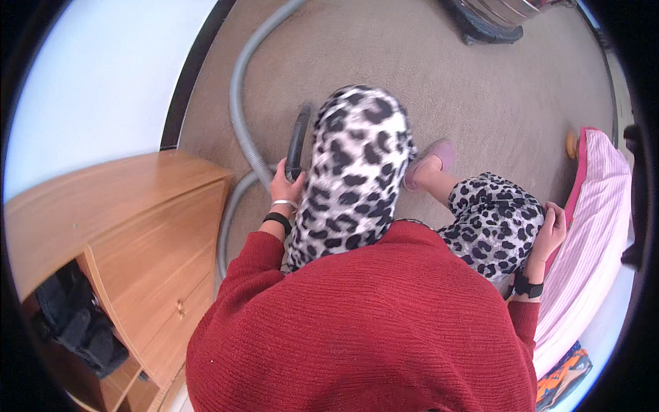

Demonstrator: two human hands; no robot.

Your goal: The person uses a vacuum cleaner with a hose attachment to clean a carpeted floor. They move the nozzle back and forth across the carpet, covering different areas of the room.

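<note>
My left hand is closed around the black handle tube of a vacuum cleaner, low beside my bent knee. The grey ribbed vacuum hose loops away from near that hand. The far end of the tube points at the carpet, partly hidden by my leg. My right hand rests at the side of my other knee, on the leopard-print trousers. Its fingers are bent, and whether they pinch the cloth is unclear. Right beside that hand runs the pink edge of a bed cover.
A vacuum cleaner body stands on the beige carpet at the far right. On the left is a wooden cabinet, with black cloth in its open compartment. A wooden bed foot shows under the cover.
</note>
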